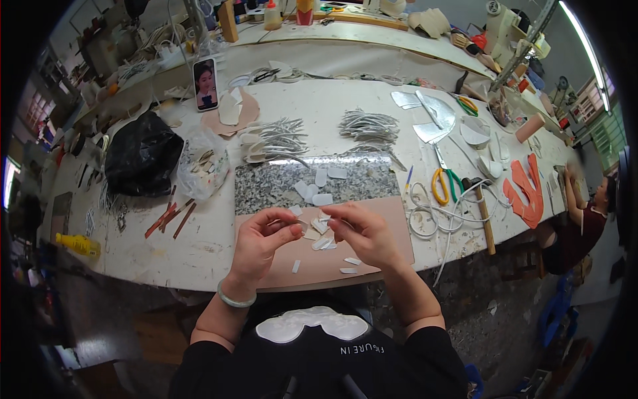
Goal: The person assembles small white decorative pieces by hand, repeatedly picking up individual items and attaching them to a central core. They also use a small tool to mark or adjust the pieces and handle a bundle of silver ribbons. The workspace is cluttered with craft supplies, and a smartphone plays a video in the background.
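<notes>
Both hands are held close together over a pinkish-tan sheet [392, 243] at the table's front edge. My left hand [260, 236] is closed in a pinch, with a small pale piece [304, 225] at its fingertips. Facing it, my right hand [362, 233] has thumb and forefinger bent toward each other; what they hold, if anything, is too small to make out. Between and below the hands lies a loose pile of small white and cream strips [322, 243]. Several white rounded pieces [322, 199] rest on the speckled stone slab [266, 183] just beyond.
Two bundles of pale cord-like strips [282, 138] [369, 126] lie behind the slab. To the right are scissors [444, 183], a hammer [485, 223], white cord [425, 216] and orange pieces [525, 193]. A black bag [143, 154] and propped phone [205, 84] stand left. Another person [585, 219] sits far right.
</notes>
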Action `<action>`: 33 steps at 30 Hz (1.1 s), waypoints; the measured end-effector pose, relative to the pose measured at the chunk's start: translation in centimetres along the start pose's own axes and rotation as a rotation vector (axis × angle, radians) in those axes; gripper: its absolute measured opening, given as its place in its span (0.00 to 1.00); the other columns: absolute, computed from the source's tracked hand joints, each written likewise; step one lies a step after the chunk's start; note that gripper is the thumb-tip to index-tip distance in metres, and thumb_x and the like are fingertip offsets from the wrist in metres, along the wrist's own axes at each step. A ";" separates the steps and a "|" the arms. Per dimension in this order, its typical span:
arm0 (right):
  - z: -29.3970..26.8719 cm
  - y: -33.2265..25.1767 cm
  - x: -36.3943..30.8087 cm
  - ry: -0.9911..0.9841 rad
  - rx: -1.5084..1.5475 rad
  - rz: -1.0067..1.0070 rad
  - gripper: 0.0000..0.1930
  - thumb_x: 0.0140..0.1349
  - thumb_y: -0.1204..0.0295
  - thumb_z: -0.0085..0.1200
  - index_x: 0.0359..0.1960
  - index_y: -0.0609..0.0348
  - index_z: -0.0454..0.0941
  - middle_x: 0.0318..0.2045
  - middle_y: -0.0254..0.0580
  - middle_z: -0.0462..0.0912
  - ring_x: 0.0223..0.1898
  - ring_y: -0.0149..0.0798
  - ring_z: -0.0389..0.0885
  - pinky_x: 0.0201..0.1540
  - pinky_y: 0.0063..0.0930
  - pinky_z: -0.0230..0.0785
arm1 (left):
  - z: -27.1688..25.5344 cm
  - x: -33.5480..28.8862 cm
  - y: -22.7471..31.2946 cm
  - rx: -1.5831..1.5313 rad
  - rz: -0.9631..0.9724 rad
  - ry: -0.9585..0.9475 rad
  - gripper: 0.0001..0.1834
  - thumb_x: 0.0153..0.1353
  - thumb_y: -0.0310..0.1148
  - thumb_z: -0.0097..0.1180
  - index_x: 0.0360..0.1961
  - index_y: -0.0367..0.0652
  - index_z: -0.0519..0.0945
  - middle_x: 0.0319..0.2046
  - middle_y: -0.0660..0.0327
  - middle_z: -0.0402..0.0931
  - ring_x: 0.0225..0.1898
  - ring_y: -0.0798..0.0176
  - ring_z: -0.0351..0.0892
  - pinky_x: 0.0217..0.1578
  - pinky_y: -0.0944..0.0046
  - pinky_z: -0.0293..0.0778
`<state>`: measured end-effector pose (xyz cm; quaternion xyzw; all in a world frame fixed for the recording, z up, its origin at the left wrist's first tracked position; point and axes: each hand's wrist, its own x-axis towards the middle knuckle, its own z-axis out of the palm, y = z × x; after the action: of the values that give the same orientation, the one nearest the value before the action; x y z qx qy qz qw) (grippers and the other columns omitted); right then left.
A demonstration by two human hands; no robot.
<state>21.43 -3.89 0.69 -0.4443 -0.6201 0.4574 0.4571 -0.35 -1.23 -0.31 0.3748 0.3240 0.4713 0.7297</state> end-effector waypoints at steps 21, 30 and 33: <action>1.0 -0.2 0.4 -0.085 0.246 0.354 0.11 0.64 0.71 0.53 0.40 0.68 0.80 0.25 0.37 0.80 0.23 0.26 0.80 0.26 0.18 0.73 | 0.1 0.3 0.1 0.123 -0.091 -0.059 0.12 0.56 0.19 0.60 0.43 0.32 0.80 0.41 0.54 0.80 0.40 0.66 0.80 0.45 0.67 0.78; 0.9 -0.4 0.5 -0.088 0.250 0.418 0.10 0.64 0.72 0.54 0.40 0.69 0.79 0.26 0.39 0.81 0.22 0.27 0.80 0.25 0.17 0.72 | 0.1 0.5 -0.3 0.137 -0.115 -0.044 0.11 0.58 0.21 0.59 0.42 0.32 0.80 0.38 0.55 0.81 0.38 0.66 0.81 0.43 0.66 0.79; 1.0 -0.5 0.6 -0.089 0.252 0.432 0.10 0.64 0.72 0.54 0.40 0.69 0.79 0.26 0.38 0.81 0.22 0.27 0.80 0.25 0.17 0.72 | 0.1 0.6 -0.3 0.136 -0.119 -0.027 0.10 0.56 0.21 0.60 0.41 0.33 0.80 0.38 0.55 0.81 0.38 0.66 0.81 0.42 0.66 0.80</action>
<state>20.29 -3.60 1.09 -0.4854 -0.4685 0.6370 0.3729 0.05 -0.80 -0.63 0.4100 0.3672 0.3988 0.7335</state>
